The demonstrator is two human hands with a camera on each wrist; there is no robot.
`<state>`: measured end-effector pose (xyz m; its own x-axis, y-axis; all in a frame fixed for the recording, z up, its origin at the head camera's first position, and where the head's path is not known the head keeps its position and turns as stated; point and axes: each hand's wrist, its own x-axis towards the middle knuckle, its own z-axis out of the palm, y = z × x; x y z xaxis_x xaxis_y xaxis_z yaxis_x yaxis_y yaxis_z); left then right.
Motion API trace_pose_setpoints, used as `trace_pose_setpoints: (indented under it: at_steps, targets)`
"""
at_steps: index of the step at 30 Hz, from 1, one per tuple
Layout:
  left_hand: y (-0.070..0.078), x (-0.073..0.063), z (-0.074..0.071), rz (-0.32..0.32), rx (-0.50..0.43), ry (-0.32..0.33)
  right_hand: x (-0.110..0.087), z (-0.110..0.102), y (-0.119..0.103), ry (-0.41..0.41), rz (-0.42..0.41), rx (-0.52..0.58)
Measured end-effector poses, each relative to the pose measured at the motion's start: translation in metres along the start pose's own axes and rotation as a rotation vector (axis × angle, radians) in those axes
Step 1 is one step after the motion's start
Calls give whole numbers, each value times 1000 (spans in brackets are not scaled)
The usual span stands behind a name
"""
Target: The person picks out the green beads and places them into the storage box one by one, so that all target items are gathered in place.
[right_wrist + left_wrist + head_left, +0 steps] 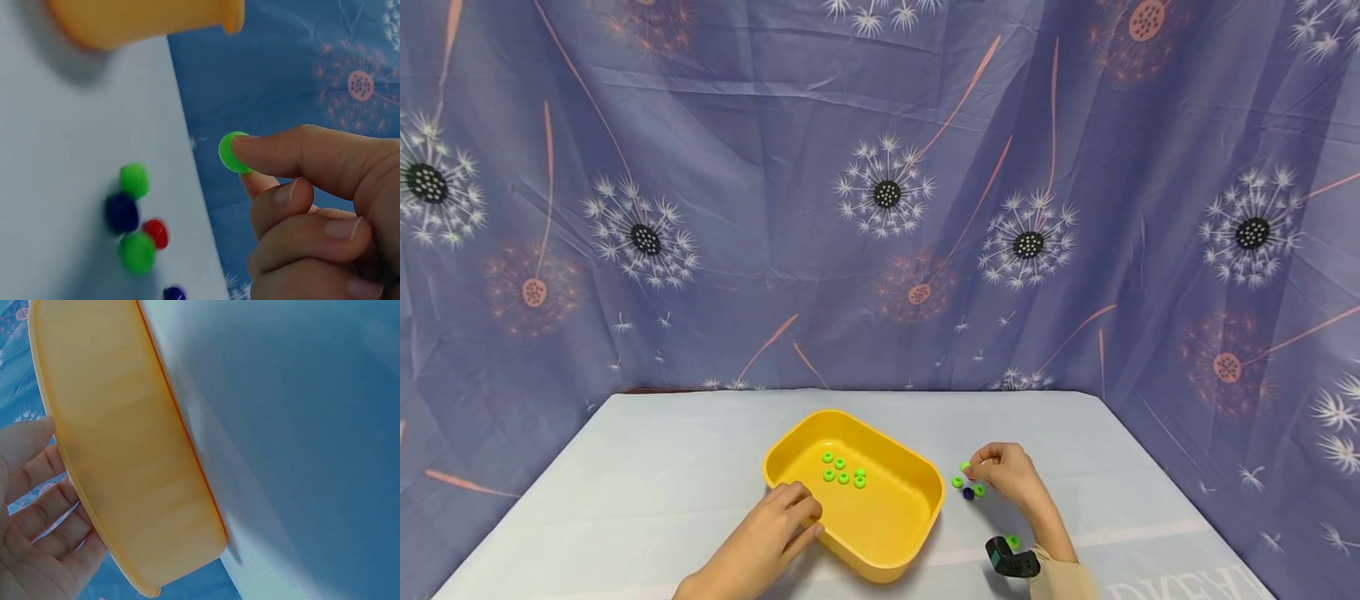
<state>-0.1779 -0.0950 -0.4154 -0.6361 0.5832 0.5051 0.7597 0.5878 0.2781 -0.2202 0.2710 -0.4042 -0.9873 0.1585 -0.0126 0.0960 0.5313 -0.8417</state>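
My right hand (pixel 1006 475) pinches a small round green bead (pixel 232 152) between thumb and index finger, above the table and right of a yellow basin (pixel 895 443). The other fingers curl in toward the palm. Just below it lie a dark blue bead (pixel 122 212), a red bead (pixel 156 233) and two more green ones. At the basin's near left side, my left hand (pixel 771 529) holds the rim. Its thumb is on the edge, and its fingertips pass behind the rim, hidden in the left wrist view. Several green beads (pixel 843 477) lie on the basin's floor.
Another green bead (pixel 1012 542) sits near the right wrist, partly behind the black wrist device (pixel 1011 560). A small purple bead (pixel 174 294) shows low in the right wrist view. The pale table (pixel 647 475) meets a blue dandelion-print curtain (pixel 760 233) at the back and sides.
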Motion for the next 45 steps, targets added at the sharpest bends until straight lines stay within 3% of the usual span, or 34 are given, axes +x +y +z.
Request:
trace_pose_setpoints:
  at_steps: [10,20,32,45]
  targets:
    - [0,-1,0,10,1,7,14,9,-40,-28,-40,17]
    - [-1,0,0,15,12,15,25,47,-74,-112,-108,14]
    - [0,-1,-1,25,8,15,37,92,-104,-214,-218,-122]
    - [-1,0,0,32,18,37,30,132,-114,-320,-236,-269]
